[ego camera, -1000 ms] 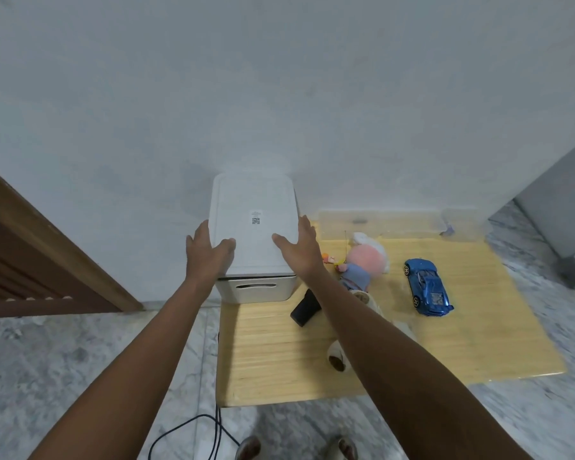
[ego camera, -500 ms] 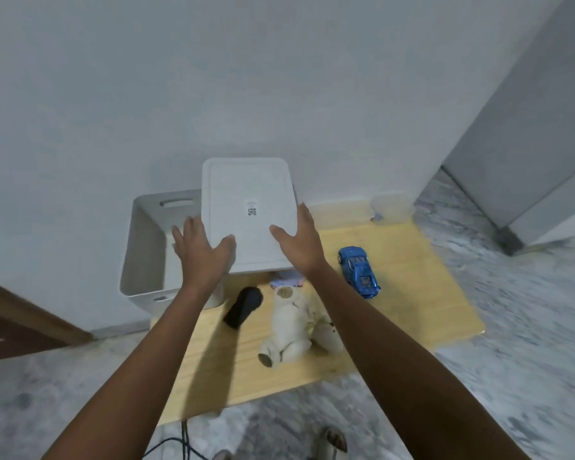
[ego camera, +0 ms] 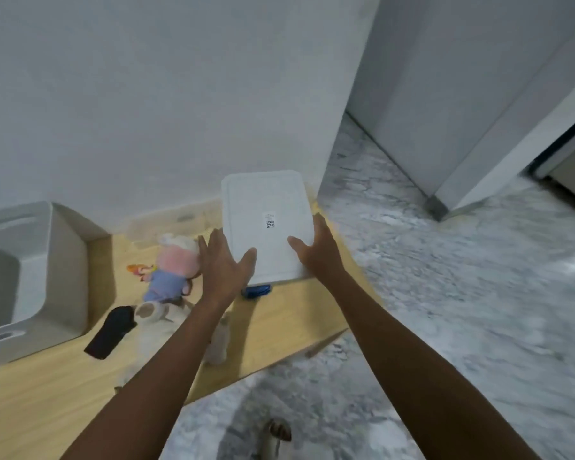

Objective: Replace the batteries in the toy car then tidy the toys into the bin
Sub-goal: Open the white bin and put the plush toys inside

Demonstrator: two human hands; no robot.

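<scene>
Both hands hold the white bin lid [ego camera: 266, 210] by its near corners, my left hand [ego camera: 223, 263] on the left and my right hand [ego camera: 316, 250] on the right. It hovers flat over the right end of the low wooden table [ego camera: 279, 330]. The open grey bin [ego camera: 30, 277] stands at the table's left end. Only a sliver of the blue toy car [ego camera: 256, 291] shows under the lid. A pink and blue plush [ego camera: 173, 267] and a white plush [ego camera: 153, 317] lie between bin and lid, partly behind my left arm.
A black remote [ego camera: 110, 332] lies beside the bin. A small orange toy [ego camera: 140, 270] sits near the wall. Marble floor [ego camera: 445, 293] spreads to the right, with a grey cabinet [ego camera: 462, 94] beyond. A foot [ego camera: 276, 436] shows below the table edge.
The lid has come off the bin and travelled right, from above the bin to above the car at the table's right end. The view has swung right with it.
</scene>
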